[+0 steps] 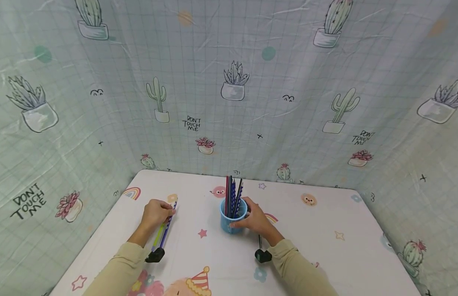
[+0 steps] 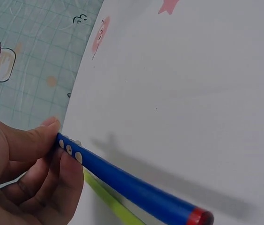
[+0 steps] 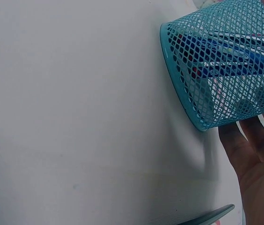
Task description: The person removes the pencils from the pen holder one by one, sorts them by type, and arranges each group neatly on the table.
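In the head view's lower left, a blue pencil (image 1: 166,230), its red end (image 2: 200,217) seen only from the left wrist, is pinched by the left hand (image 1: 156,214) beside a lime-green stick (image 1: 159,235), while, lower centre, the right hand (image 1: 257,220) curls round a cup (image 1: 226,225) of pencils (image 1: 233,194), partly hiding it.

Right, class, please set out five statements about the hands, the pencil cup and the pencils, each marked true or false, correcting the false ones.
1. The left hand pinches a dotted blue pencil. True.
2. The right hand holds a blue mesh pencil cup. True.
3. The cup is empty. False: several pencils stand in it.
4. The pinched pencil has a red end. True.
5. Both hands hold the cup. False: only the right hand does.
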{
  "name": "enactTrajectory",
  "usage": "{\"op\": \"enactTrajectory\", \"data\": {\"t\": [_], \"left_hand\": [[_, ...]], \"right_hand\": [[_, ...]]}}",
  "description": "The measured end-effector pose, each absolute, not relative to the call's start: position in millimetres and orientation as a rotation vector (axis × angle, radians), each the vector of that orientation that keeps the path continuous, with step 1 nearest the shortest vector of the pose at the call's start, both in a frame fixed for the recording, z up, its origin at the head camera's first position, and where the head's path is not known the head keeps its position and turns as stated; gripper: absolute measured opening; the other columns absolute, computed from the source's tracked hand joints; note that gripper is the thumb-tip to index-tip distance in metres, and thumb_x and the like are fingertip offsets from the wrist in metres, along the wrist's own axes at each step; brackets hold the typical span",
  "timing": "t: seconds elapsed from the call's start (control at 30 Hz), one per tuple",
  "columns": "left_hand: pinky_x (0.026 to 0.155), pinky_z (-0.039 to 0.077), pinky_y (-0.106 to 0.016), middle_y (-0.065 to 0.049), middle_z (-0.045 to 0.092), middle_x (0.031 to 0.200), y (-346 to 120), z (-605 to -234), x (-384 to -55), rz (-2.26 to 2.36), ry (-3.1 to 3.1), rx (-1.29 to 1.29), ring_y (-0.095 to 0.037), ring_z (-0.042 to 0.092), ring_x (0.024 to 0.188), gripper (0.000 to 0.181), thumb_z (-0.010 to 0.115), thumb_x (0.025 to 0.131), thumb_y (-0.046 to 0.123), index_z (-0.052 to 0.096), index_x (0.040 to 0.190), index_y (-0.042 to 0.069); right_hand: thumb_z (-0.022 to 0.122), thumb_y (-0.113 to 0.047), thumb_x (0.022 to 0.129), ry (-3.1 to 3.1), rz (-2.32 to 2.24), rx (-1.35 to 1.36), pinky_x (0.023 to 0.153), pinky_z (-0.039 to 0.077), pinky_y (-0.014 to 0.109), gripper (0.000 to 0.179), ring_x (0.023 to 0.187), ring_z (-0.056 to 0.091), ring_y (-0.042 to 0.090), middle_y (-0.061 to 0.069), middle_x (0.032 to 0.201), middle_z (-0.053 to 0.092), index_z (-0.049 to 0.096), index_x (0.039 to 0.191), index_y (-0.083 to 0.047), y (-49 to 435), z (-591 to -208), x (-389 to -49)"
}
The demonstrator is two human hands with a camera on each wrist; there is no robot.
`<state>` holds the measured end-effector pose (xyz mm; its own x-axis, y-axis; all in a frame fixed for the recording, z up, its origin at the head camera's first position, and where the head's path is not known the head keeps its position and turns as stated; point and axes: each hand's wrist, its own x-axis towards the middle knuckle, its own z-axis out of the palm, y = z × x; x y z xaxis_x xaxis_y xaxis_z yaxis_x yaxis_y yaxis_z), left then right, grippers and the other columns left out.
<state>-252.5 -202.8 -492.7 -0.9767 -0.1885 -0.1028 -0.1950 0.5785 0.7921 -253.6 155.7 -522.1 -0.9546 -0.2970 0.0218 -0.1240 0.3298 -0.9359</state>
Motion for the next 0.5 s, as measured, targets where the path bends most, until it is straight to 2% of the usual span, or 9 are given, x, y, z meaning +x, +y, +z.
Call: {"op": "enactTrajectory", "data": {"t": [0.5], "left_hand": [[0.048, 0.051, -0.023, -0.001, 0.067, 0.06, -206.2, -497.0, -249.8, 1.328, 2.822, -0.388, -0.01, 0.06, 0.05, 0.017, 0.084, 0.082, 0.009, 0.077, 0.087, -0.006]], "right_hand": [[0.099, -0.019, 0.069, 2.398, -1.71, -0.382, 0.113, 0.051, 0.057, 0.087, 0.132, 0.06, 0.032, 0.006, 0.14, 0.063, 0.053, 0.142, -0.017, 156.9, -524.2, -253.7]]}}
